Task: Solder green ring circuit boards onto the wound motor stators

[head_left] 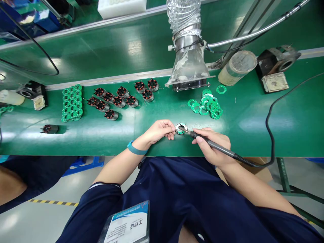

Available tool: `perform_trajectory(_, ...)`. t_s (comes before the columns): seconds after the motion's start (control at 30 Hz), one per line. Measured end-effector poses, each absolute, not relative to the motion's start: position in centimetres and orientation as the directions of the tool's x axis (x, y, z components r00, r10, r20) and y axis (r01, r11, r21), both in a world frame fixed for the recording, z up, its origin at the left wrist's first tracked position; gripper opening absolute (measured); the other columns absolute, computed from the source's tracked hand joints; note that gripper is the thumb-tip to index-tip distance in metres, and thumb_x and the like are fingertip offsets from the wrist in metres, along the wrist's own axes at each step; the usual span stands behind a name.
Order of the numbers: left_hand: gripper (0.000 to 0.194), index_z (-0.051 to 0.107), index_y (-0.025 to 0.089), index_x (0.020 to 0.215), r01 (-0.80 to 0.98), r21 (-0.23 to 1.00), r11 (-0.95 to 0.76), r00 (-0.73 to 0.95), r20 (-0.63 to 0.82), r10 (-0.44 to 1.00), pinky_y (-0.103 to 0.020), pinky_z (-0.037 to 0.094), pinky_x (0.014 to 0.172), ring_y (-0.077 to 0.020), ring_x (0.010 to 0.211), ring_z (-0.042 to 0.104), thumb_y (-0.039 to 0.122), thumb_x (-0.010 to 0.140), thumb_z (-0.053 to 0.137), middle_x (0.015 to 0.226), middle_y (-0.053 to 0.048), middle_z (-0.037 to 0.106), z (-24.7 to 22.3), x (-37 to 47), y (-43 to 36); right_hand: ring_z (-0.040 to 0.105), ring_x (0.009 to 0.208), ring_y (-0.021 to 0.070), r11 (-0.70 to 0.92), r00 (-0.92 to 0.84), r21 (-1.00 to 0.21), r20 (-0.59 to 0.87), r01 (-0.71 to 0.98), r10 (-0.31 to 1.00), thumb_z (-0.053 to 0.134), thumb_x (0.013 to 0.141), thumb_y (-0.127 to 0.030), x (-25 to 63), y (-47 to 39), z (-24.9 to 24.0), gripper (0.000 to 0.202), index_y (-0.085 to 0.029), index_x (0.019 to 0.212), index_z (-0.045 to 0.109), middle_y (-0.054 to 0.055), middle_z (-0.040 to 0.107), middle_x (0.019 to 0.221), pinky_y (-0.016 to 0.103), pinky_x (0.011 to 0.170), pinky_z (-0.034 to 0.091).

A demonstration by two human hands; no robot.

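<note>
The left hand (162,131) had its thumb and fingertips drawn together at the edge of a round part (185,128) on the table (126,135); whether they gripped it could not be told. The right hand (217,145) was closed around a soldering iron (214,145), its tip over the part. Green rings (213,102) lay beyond them.
</note>
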State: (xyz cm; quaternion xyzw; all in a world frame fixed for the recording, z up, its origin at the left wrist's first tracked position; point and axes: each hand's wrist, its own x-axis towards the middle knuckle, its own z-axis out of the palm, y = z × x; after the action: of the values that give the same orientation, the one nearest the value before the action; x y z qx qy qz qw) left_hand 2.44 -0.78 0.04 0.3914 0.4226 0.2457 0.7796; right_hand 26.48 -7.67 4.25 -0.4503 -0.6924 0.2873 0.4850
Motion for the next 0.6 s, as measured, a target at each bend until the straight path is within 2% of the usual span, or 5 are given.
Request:
perform_trajectory(0.27, 0.035, 0.063, 0.011, 0.084, -0.058, 0.822, 0.567, 0.51, -0.463, 0.725, -0.021, 0.054, 0.055, -0.0117, 0.057, 0.068, 0.038, 0.078, 0.086, 0.073, -0.004, 0.071, 0.21, 2.55, -0.99, 0.075, 0.073, 0.0201, 0.397, -0.155, -0.828, 0.366, 0.395, 0.918, 0.062, 0.093, -0.023, 26.21, -7.67, 3.57, 0.023, -0.023, 0.112, 0.074, 0.002, 0.079, 0.076, 0.04, 0.077, 0.063)
perform_trajectory(0.6, 0.034, 0.062, 0.012, 0.084, -0.063, 0.819, 0.571, 0.502, -0.468, 0.727, -0.021, 0.053, 0.055, -0.0116, 0.057, 0.068, 0.036, 0.078, 0.085, 0.072, -0.004, 0.07, 0.2, 2.61, -1.0, 0.075, 0.074, 0.021, 0.467, -0.138, -0.817, 0.448, 0.339, 0.883, 0.065, 0.091, -0.018, 26.58, -7.55, 3.64, 0.033, -0.024, 0.122, 0.073, 0.002, 0.079, 0.079, 0.041, 0.078, 0.062)
